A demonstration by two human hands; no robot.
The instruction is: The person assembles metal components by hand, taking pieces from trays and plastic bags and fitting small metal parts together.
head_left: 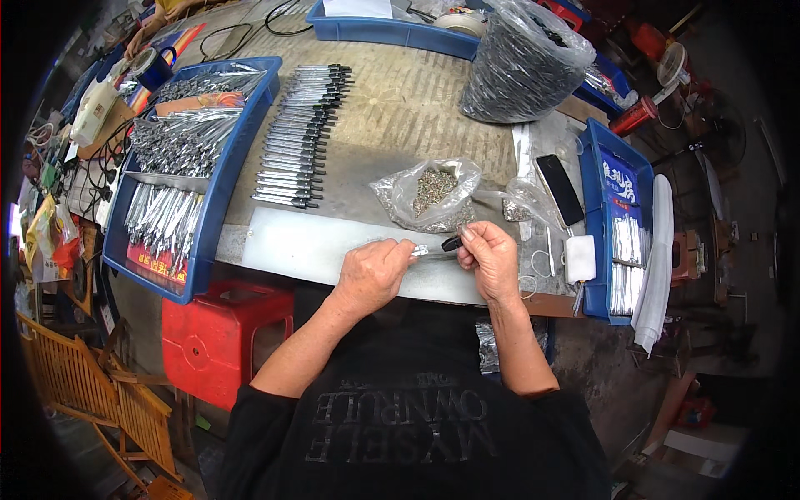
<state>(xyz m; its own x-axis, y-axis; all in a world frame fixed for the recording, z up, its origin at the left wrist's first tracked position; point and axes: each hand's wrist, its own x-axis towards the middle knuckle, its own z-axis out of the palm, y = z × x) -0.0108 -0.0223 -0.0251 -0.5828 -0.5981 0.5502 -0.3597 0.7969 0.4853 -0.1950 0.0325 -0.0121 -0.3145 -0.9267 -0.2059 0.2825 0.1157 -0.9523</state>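
Cluttered workshop table (400, 92), seen from above.
Small silver piece (420, 250) pinched in the left hand (371, 271), black part (451, 244) pinched in the right hand (492, 258), close together above a white sheet (308, 247) along the table's near edge; just beyond, an open clear bag (400, 196) of tiny metal parts (435, 188); leftward, a column of pen-like sticks (298, 137), then a blue tray (231, 171); rightward, a black phone (560, 190).

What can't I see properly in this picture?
In the head view:
Silver piece: its left end is hidden by the left hand.
Black piece: partly covered by the right hand.
Tiny bits in the open bag: too small to tell apart.
Another person: cut off by the top edge.
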